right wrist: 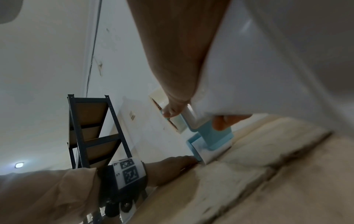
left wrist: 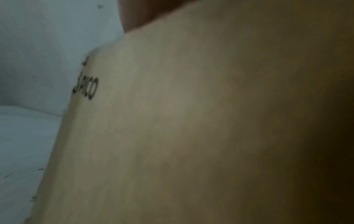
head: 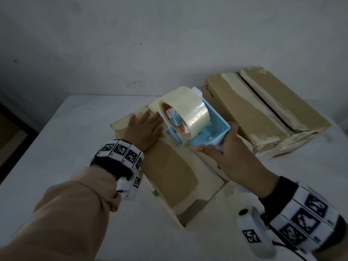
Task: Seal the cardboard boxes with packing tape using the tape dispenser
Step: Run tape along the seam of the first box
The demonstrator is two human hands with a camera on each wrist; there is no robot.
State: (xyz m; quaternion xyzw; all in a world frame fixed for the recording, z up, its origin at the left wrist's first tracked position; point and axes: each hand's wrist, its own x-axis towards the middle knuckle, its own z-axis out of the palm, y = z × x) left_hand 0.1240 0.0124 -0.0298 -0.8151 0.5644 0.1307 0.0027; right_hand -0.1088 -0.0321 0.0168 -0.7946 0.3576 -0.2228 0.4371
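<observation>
A flat cardboard box (head: 169, 172) lies on the white table in front of me, its centre seam running away from me. My left hand (head: 144, 129) lies flat on the box's far left flap, fingers straight. My right hand (head: 226, 157) grips the white handle of a light blue tape dispenser (head: 205, 129) loaded with a clear tape roll (head: 185, 108). The dispenser's front roller (right wrist: 210, 156) sits on the seam, close beside my left hand (right wrist: 172, 168). In the left wrist view only the box's side (left wrist: 172, 121) with printed lettering shows.
A second cardboard box (head: 263, 108) with old tape strips along a dark open seam lies at the back right. The white table (head: 66, 138) meets a white wall behind. A dark metal shelf rack (right wrist: 91, 133) stands off to the left.
</observation>
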